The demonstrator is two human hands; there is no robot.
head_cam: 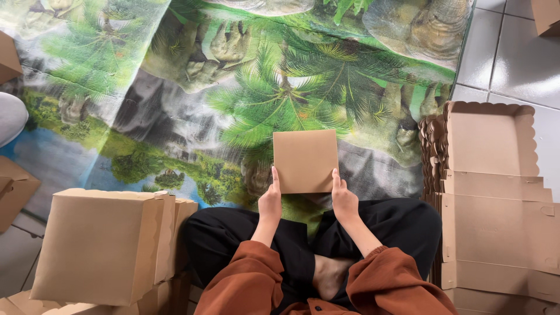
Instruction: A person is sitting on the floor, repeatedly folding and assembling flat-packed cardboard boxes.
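I hold a plain brown cardboard box [305, 160] upright in front of me, its square face toward the camera. My left hand [270, 201] grips its lower left edge. My right hand [344, 200] grips its lower right edge. Both thumbs lie along the box sides. I sit cross-legged in black trousers and rust-coloured sleeves on a printed mat [192, 99] showing palm trees, rocks and water.
A row of assembled brown boxes [99, 245] stands at my left. A stack of flat, unfolded box blanks with scalloped edges [493, 192] lies at my right. More cardboard [14, 189] sits at the far left. Grey floor tiles [519, 58] show at upper right.
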